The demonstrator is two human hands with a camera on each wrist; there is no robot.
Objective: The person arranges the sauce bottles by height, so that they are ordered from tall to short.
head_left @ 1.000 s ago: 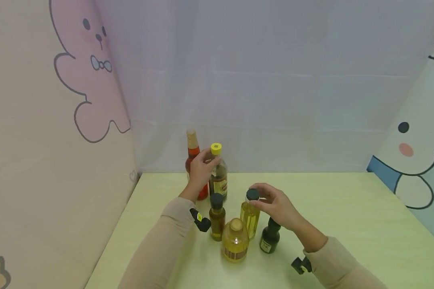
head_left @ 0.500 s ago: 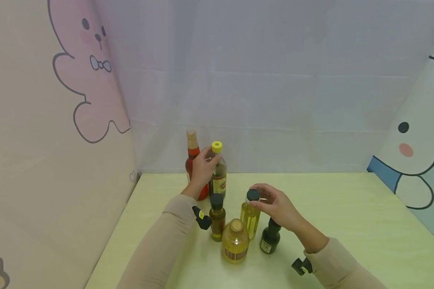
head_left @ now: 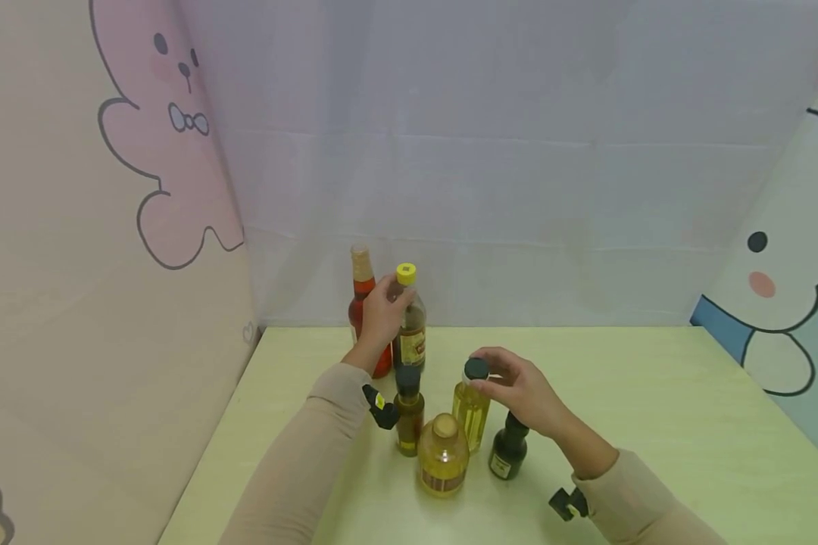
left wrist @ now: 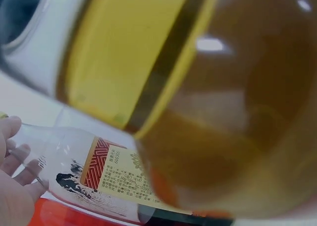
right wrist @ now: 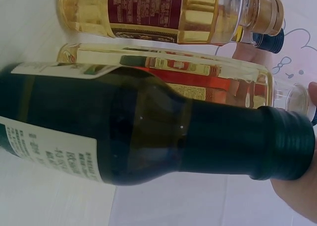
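Note:
At the back left of the table, my left hand [head_left: 382, 306] pinches the neck of a clear bottle [head_left: 412, 347] of dark liquid, just below its yellow cap. It stands upright beside a tall bottle of red liquid [head_left: 358, 310]. My right hand [head_left: 523, 387] holds a square-sided bottle of yellow oil [head_left: 470, 416] at its dark green cap, thumb and fingers on either side. In the left wrist view, the fingers show through the clear labelled bottle [left wrist: 119, 171]. A dark green bottle [right wrist: 148, 127] covers much of the right wrist view and partly hides the oil bottle.
Between my forearms stand a slim dark-capped bottle [head_left: 409, 420] and a round bottle of amber liquid [head_left: 443, 462]. The small dark green bottle is under my right wrist. A pale curtain wall [head_left: 518, 189] rises behind the light yellow table [head_left: 654, 409].
My left hand and the yellow-capped bottle have shifted slightly back, towards the rear wall. The right hand and the other bottles stay where they were.

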